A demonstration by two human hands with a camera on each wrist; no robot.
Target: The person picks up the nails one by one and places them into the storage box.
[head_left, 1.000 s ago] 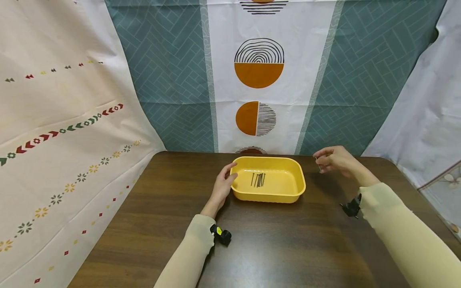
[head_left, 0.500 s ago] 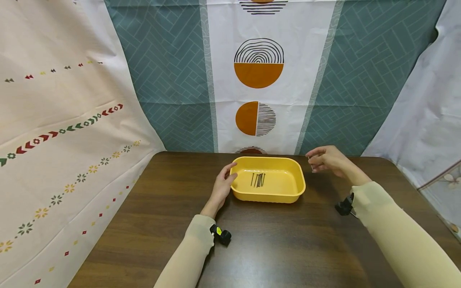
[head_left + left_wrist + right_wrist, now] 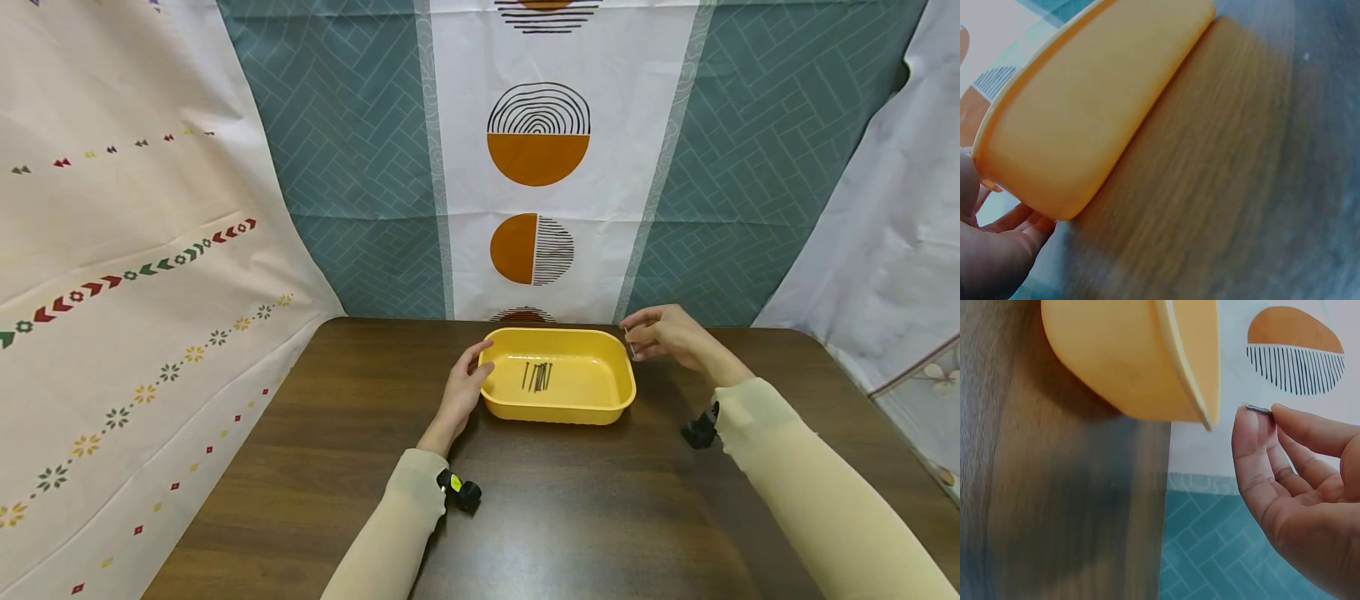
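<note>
A yellow plastic tray [image 3: 570,412] stands near the back of the table, with several thin dark nails [image 3: 538,377] lying on its floor, left of the middle. My left hand [image 3: 459,390] grips the tray's left end, the thumb over the rim. Seen from the left wrist, its fingers [image 3: 1019,225] curl under the end wall [image 3: 1054,162]. Just outside the tray's right rim is my right hand [image 3: 670,335], raised above the table. It pinches a single thin nail [image 3: 1258,409] between thumb and fingertips. In the head view this nail [image 3: 630,343] points steeply downward.
A dark brown wooden table [image 3: 585,517] spreads in front of and around the tray. Behind its back edge hangs a teal and white patterned cloth [image 3: 360,167]. A cream cloth [image 3: 150,250] hangs along the left, and a pale cloth [image 3: 862,250] along the right.
My right hand has moved left with the nail, from well right of the tray to its right rim. My left hand, the tray and the nails inside have stayed put.
</note>
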